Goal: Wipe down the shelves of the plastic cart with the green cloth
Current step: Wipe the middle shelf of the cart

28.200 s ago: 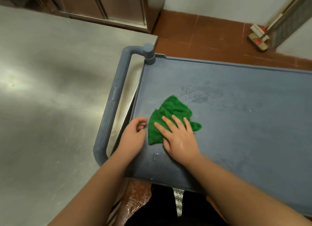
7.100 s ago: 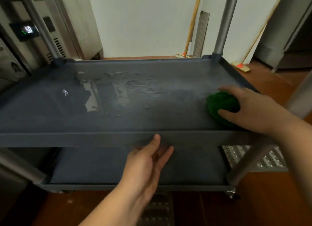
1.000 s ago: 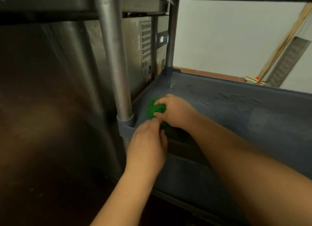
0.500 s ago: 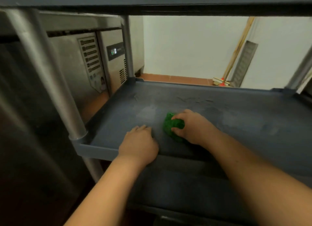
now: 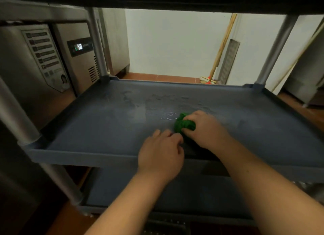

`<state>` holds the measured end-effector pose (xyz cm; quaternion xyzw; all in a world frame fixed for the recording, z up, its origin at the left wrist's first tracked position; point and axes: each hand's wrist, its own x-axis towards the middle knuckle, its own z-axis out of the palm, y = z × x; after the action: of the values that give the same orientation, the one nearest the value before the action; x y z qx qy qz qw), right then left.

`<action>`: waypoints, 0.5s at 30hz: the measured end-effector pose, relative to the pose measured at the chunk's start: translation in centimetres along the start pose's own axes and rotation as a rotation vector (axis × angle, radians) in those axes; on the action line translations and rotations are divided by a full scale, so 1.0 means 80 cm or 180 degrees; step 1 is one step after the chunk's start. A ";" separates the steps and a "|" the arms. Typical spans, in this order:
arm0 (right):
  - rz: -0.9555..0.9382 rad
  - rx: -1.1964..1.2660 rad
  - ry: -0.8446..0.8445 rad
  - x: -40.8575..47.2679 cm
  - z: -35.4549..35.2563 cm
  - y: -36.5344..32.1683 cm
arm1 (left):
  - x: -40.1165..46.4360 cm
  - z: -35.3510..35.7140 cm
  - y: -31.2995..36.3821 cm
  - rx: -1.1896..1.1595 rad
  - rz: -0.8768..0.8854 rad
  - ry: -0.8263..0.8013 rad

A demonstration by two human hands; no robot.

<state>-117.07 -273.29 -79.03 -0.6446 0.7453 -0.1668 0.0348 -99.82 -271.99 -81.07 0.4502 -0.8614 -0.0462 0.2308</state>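
I am dragging the bunched green cloth (image 5: 184, 125), gripped in my right hand (image 5: 205, 129), from the left post toward the centre of the grey plastic cart's middle shelf (image 5: 105, 122), my left hand (image 5: 160, 155) resting loosely curled beside it, so this shelf's wiping is progressing.

Matt grey plastic shelf (image 5: 108, 122) with damp streaks, brushed metal posts (image 5: 276, 48), and a nubby green cloth (image 5: 184, 125).

bare forearms (image 5: 133, 196), no sleeves, hands (image 5: 160, 154) ungloved

green cloth (image 5: 184, 125) on blue-grey shelf (image 5: 105, 126) — white wall (image 5: 175, 41) behind.
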 end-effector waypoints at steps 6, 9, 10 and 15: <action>0.0329 -0.0025 -0.0027 -0.010 -0.024 0.043 | 0.004 -0.004 -0.016 0.0250 -0.0214 -0.0333; 0.0633 -0.0090 -0.0076 -0.021 -0.046 0.088 | 0.005 -0.007 -0.015 0.0278 -0.0288 -0.0534; 0.0733 -0.0116 -0.0064 -0.027 -0.053 0.104 | 0.005 -0.009 -0.015 0.0291 -0.0312 -0.0585; 0.0968 -0.0193 0.0030 -0.042 -0.072 0.159 | 0.038 -0.006 0.050 0.0016 0.0200 -0.0562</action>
<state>-130.14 -267.39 -77.88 -0.5242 0.8392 -0.1401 0.0367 -104.08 -272.00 -78.38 0.4176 -0.8922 -0.0763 0.1541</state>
